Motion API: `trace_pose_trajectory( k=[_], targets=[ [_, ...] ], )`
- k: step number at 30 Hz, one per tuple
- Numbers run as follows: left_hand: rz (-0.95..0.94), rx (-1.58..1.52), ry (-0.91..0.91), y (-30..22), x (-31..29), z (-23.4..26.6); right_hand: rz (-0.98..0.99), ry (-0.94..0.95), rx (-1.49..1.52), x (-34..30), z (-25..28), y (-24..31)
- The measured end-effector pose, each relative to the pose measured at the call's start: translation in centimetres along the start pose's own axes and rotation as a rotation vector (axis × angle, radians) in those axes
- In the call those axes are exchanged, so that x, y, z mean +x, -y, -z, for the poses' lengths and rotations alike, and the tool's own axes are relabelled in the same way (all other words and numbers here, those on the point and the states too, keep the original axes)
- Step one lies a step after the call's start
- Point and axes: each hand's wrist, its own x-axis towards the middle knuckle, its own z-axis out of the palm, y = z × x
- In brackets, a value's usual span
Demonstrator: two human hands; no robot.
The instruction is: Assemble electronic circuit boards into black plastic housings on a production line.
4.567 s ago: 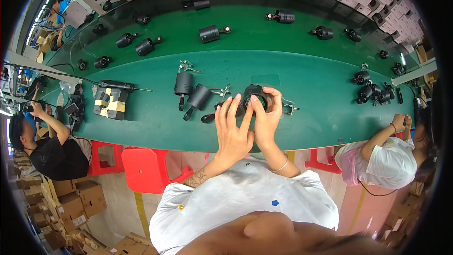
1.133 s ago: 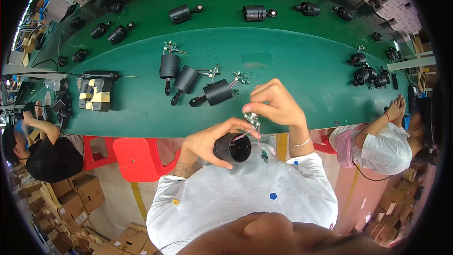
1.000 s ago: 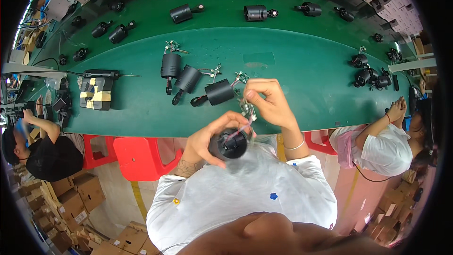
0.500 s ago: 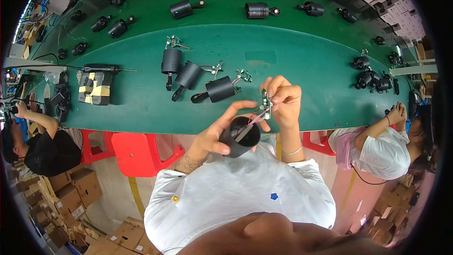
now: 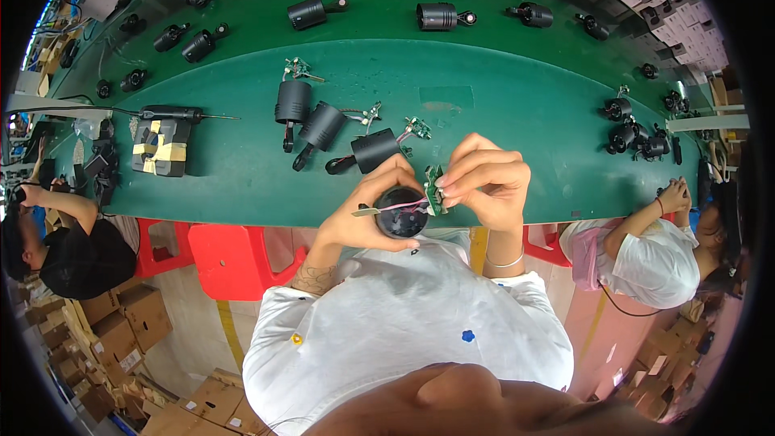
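Note:
My left hand (image 5: 365,208) is wrapped round a black cylindrical housing (image 5: 401,226), its open end turned up toward me. Pink and dark wires (image 5: 408,205) come out of the housing's mouth. They run to a small green circuit board (image 5: 433,190), which my right hand (image 5: 487,181) pinches just right of the housing. A small flat piece (image 5: 366,211) sticks out over the left rim, at the other end of the wires. Just beyond my hands, three similar black housings (image 5: 375,150) lie on the green table with their boards and wires hanging out.
A soldering iron (image 5: 173,115) rests on a taped black block (image 5: 162,148) at the left. More housings (image 5: 437,16) lie along the far green strip, others cluster at the right (image 5: 622,137). A red stool (image 5: 234,262) stands at the near left. Co-workers sit on both sides.
The housing has tipped more upright and faces up. The board has moved slightly down and left with my right hand, and the flat piece has come out of the housing to the left.

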Motion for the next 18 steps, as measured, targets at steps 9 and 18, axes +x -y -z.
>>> trace_pose_trajectory(
  k=[9, 18],
  targets=[
    [0.418, -0.152, -0.097, -2.0, -0.4, -1.3, 0.049, -0.035, -0.261, 0.0, 0.5, -0.2],
    [0.184, 0.254, -0.211, -0.8, 0.2, -2.1, 0.144, 0.026, -0.539, 0.0, 0.3, 0.0]
  ],
)
